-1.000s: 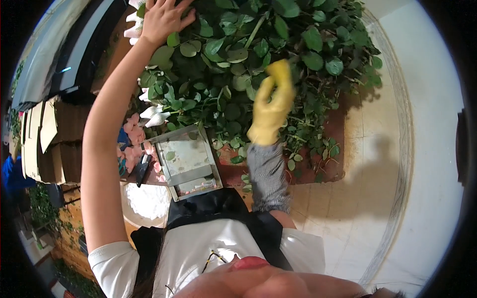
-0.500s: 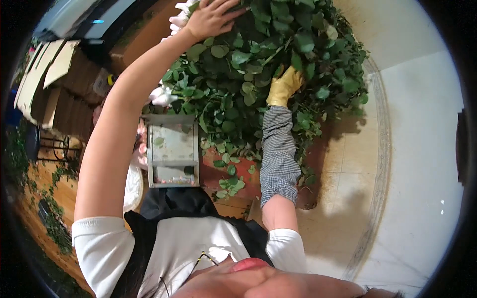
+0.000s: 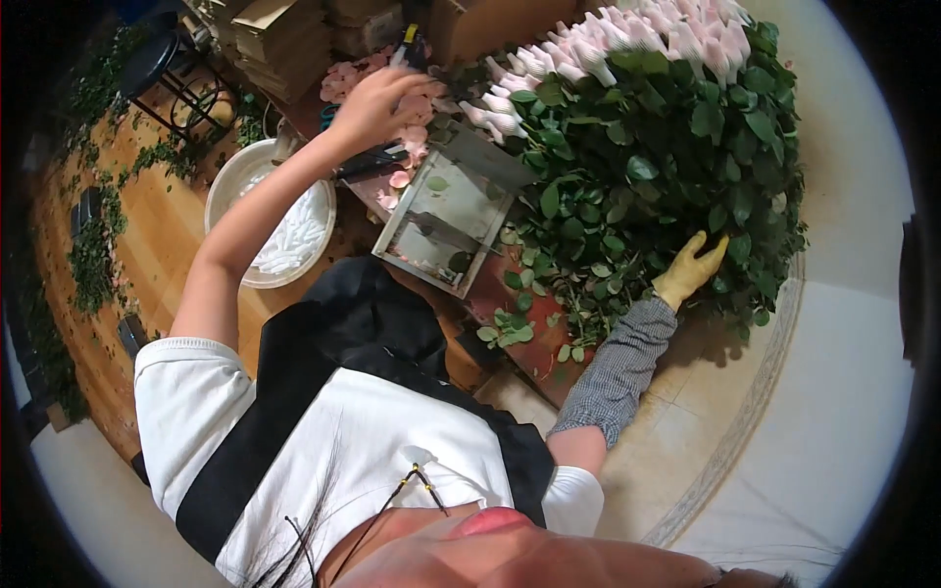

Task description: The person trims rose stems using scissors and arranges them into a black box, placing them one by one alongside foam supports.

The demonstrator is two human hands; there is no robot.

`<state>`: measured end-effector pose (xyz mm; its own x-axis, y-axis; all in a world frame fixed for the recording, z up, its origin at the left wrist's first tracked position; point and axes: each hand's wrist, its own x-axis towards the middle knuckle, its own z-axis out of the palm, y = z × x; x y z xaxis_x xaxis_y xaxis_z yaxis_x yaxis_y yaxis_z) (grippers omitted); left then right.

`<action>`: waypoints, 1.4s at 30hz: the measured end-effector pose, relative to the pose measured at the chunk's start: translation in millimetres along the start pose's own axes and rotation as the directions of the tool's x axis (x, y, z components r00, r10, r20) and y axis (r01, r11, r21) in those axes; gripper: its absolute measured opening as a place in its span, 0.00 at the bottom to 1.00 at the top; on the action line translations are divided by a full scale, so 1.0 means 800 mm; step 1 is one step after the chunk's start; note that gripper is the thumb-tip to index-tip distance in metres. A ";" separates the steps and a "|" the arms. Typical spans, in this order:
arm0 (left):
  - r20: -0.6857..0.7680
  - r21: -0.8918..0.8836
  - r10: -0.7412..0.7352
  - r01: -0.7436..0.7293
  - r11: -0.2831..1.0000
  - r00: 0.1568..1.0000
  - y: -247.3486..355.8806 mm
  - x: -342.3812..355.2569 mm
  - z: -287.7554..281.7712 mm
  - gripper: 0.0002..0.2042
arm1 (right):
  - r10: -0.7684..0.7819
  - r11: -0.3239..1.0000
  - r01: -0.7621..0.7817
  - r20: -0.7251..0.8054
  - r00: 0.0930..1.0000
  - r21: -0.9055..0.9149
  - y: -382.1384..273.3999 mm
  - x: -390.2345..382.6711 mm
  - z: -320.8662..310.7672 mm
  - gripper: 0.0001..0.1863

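Observation:
My bare left hand (image 3: 377,113) is raised over scattered pink petals (image 3: 345,80) and a black tool (image 3: 372,160), fingers apart and loosely bent, holding nothing. My right hand (image 3: 691,269), in a yellow glove, rests against the lower right side of a dense heap of green leafy stems (image 3: 637,176), fingers spread among the leaves. Along the heap's top are many flower heads in white-pink mesh sleeves (image 3: 598,54). Between my hands a metal tray-like frame (image 3: 436,225) with leaves on it lies on the red table (image 3: 529,363).
Left of the table, a round basin (image 3: 294,230) of white pieces stands on the leaf-strewn wooden floor (image 3: 167,245). Behind are stacked cardboard (image 3: 274,49) and a black stool (image 3: 157,69). A pale wall (image 3: 843,372) runs along the right.
My left hand has left the top of the leaves and moved left over the petals. My gloved hand is now at the heap's lower right. The view has swung, showing more sleeved flowers and basin.

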<state>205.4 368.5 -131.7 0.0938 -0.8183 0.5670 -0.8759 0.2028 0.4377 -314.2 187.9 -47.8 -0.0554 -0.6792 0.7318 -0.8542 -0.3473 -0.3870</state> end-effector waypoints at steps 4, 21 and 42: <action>0.079 0.058 -0.528 0.524 0.849 0.846 -0.125 -0.157 0.000 0.12 | 0.110 0.990 -0.115 0.061 0.992 0.083 -0.070 -0.038 -0.013 0.29; 0.070 0.612 -0.491 0.351 0.709 0.869 -0.245 -0.132 0.120 0.15 | 0.197 0.962 -0.263 0.482 0.854 0.074 -0.229 -0.274 0.015 0.26; 0.538 0.542 -0.625 0.336 0.771 0.566 -0.201 -0.079 0.025 0.27 | 0.053 0.964 -0.141 0.355 0.933 0.227 -0.170 -0.194 0.038 0.23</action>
<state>330.7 376.7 -251.9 0.3456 -0.8791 -0.3282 -0.8999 -0.4096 0.1495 -173.5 320.9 -125.7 0.0866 -0.8819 0.4633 -0.6977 -0.3857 -0.6037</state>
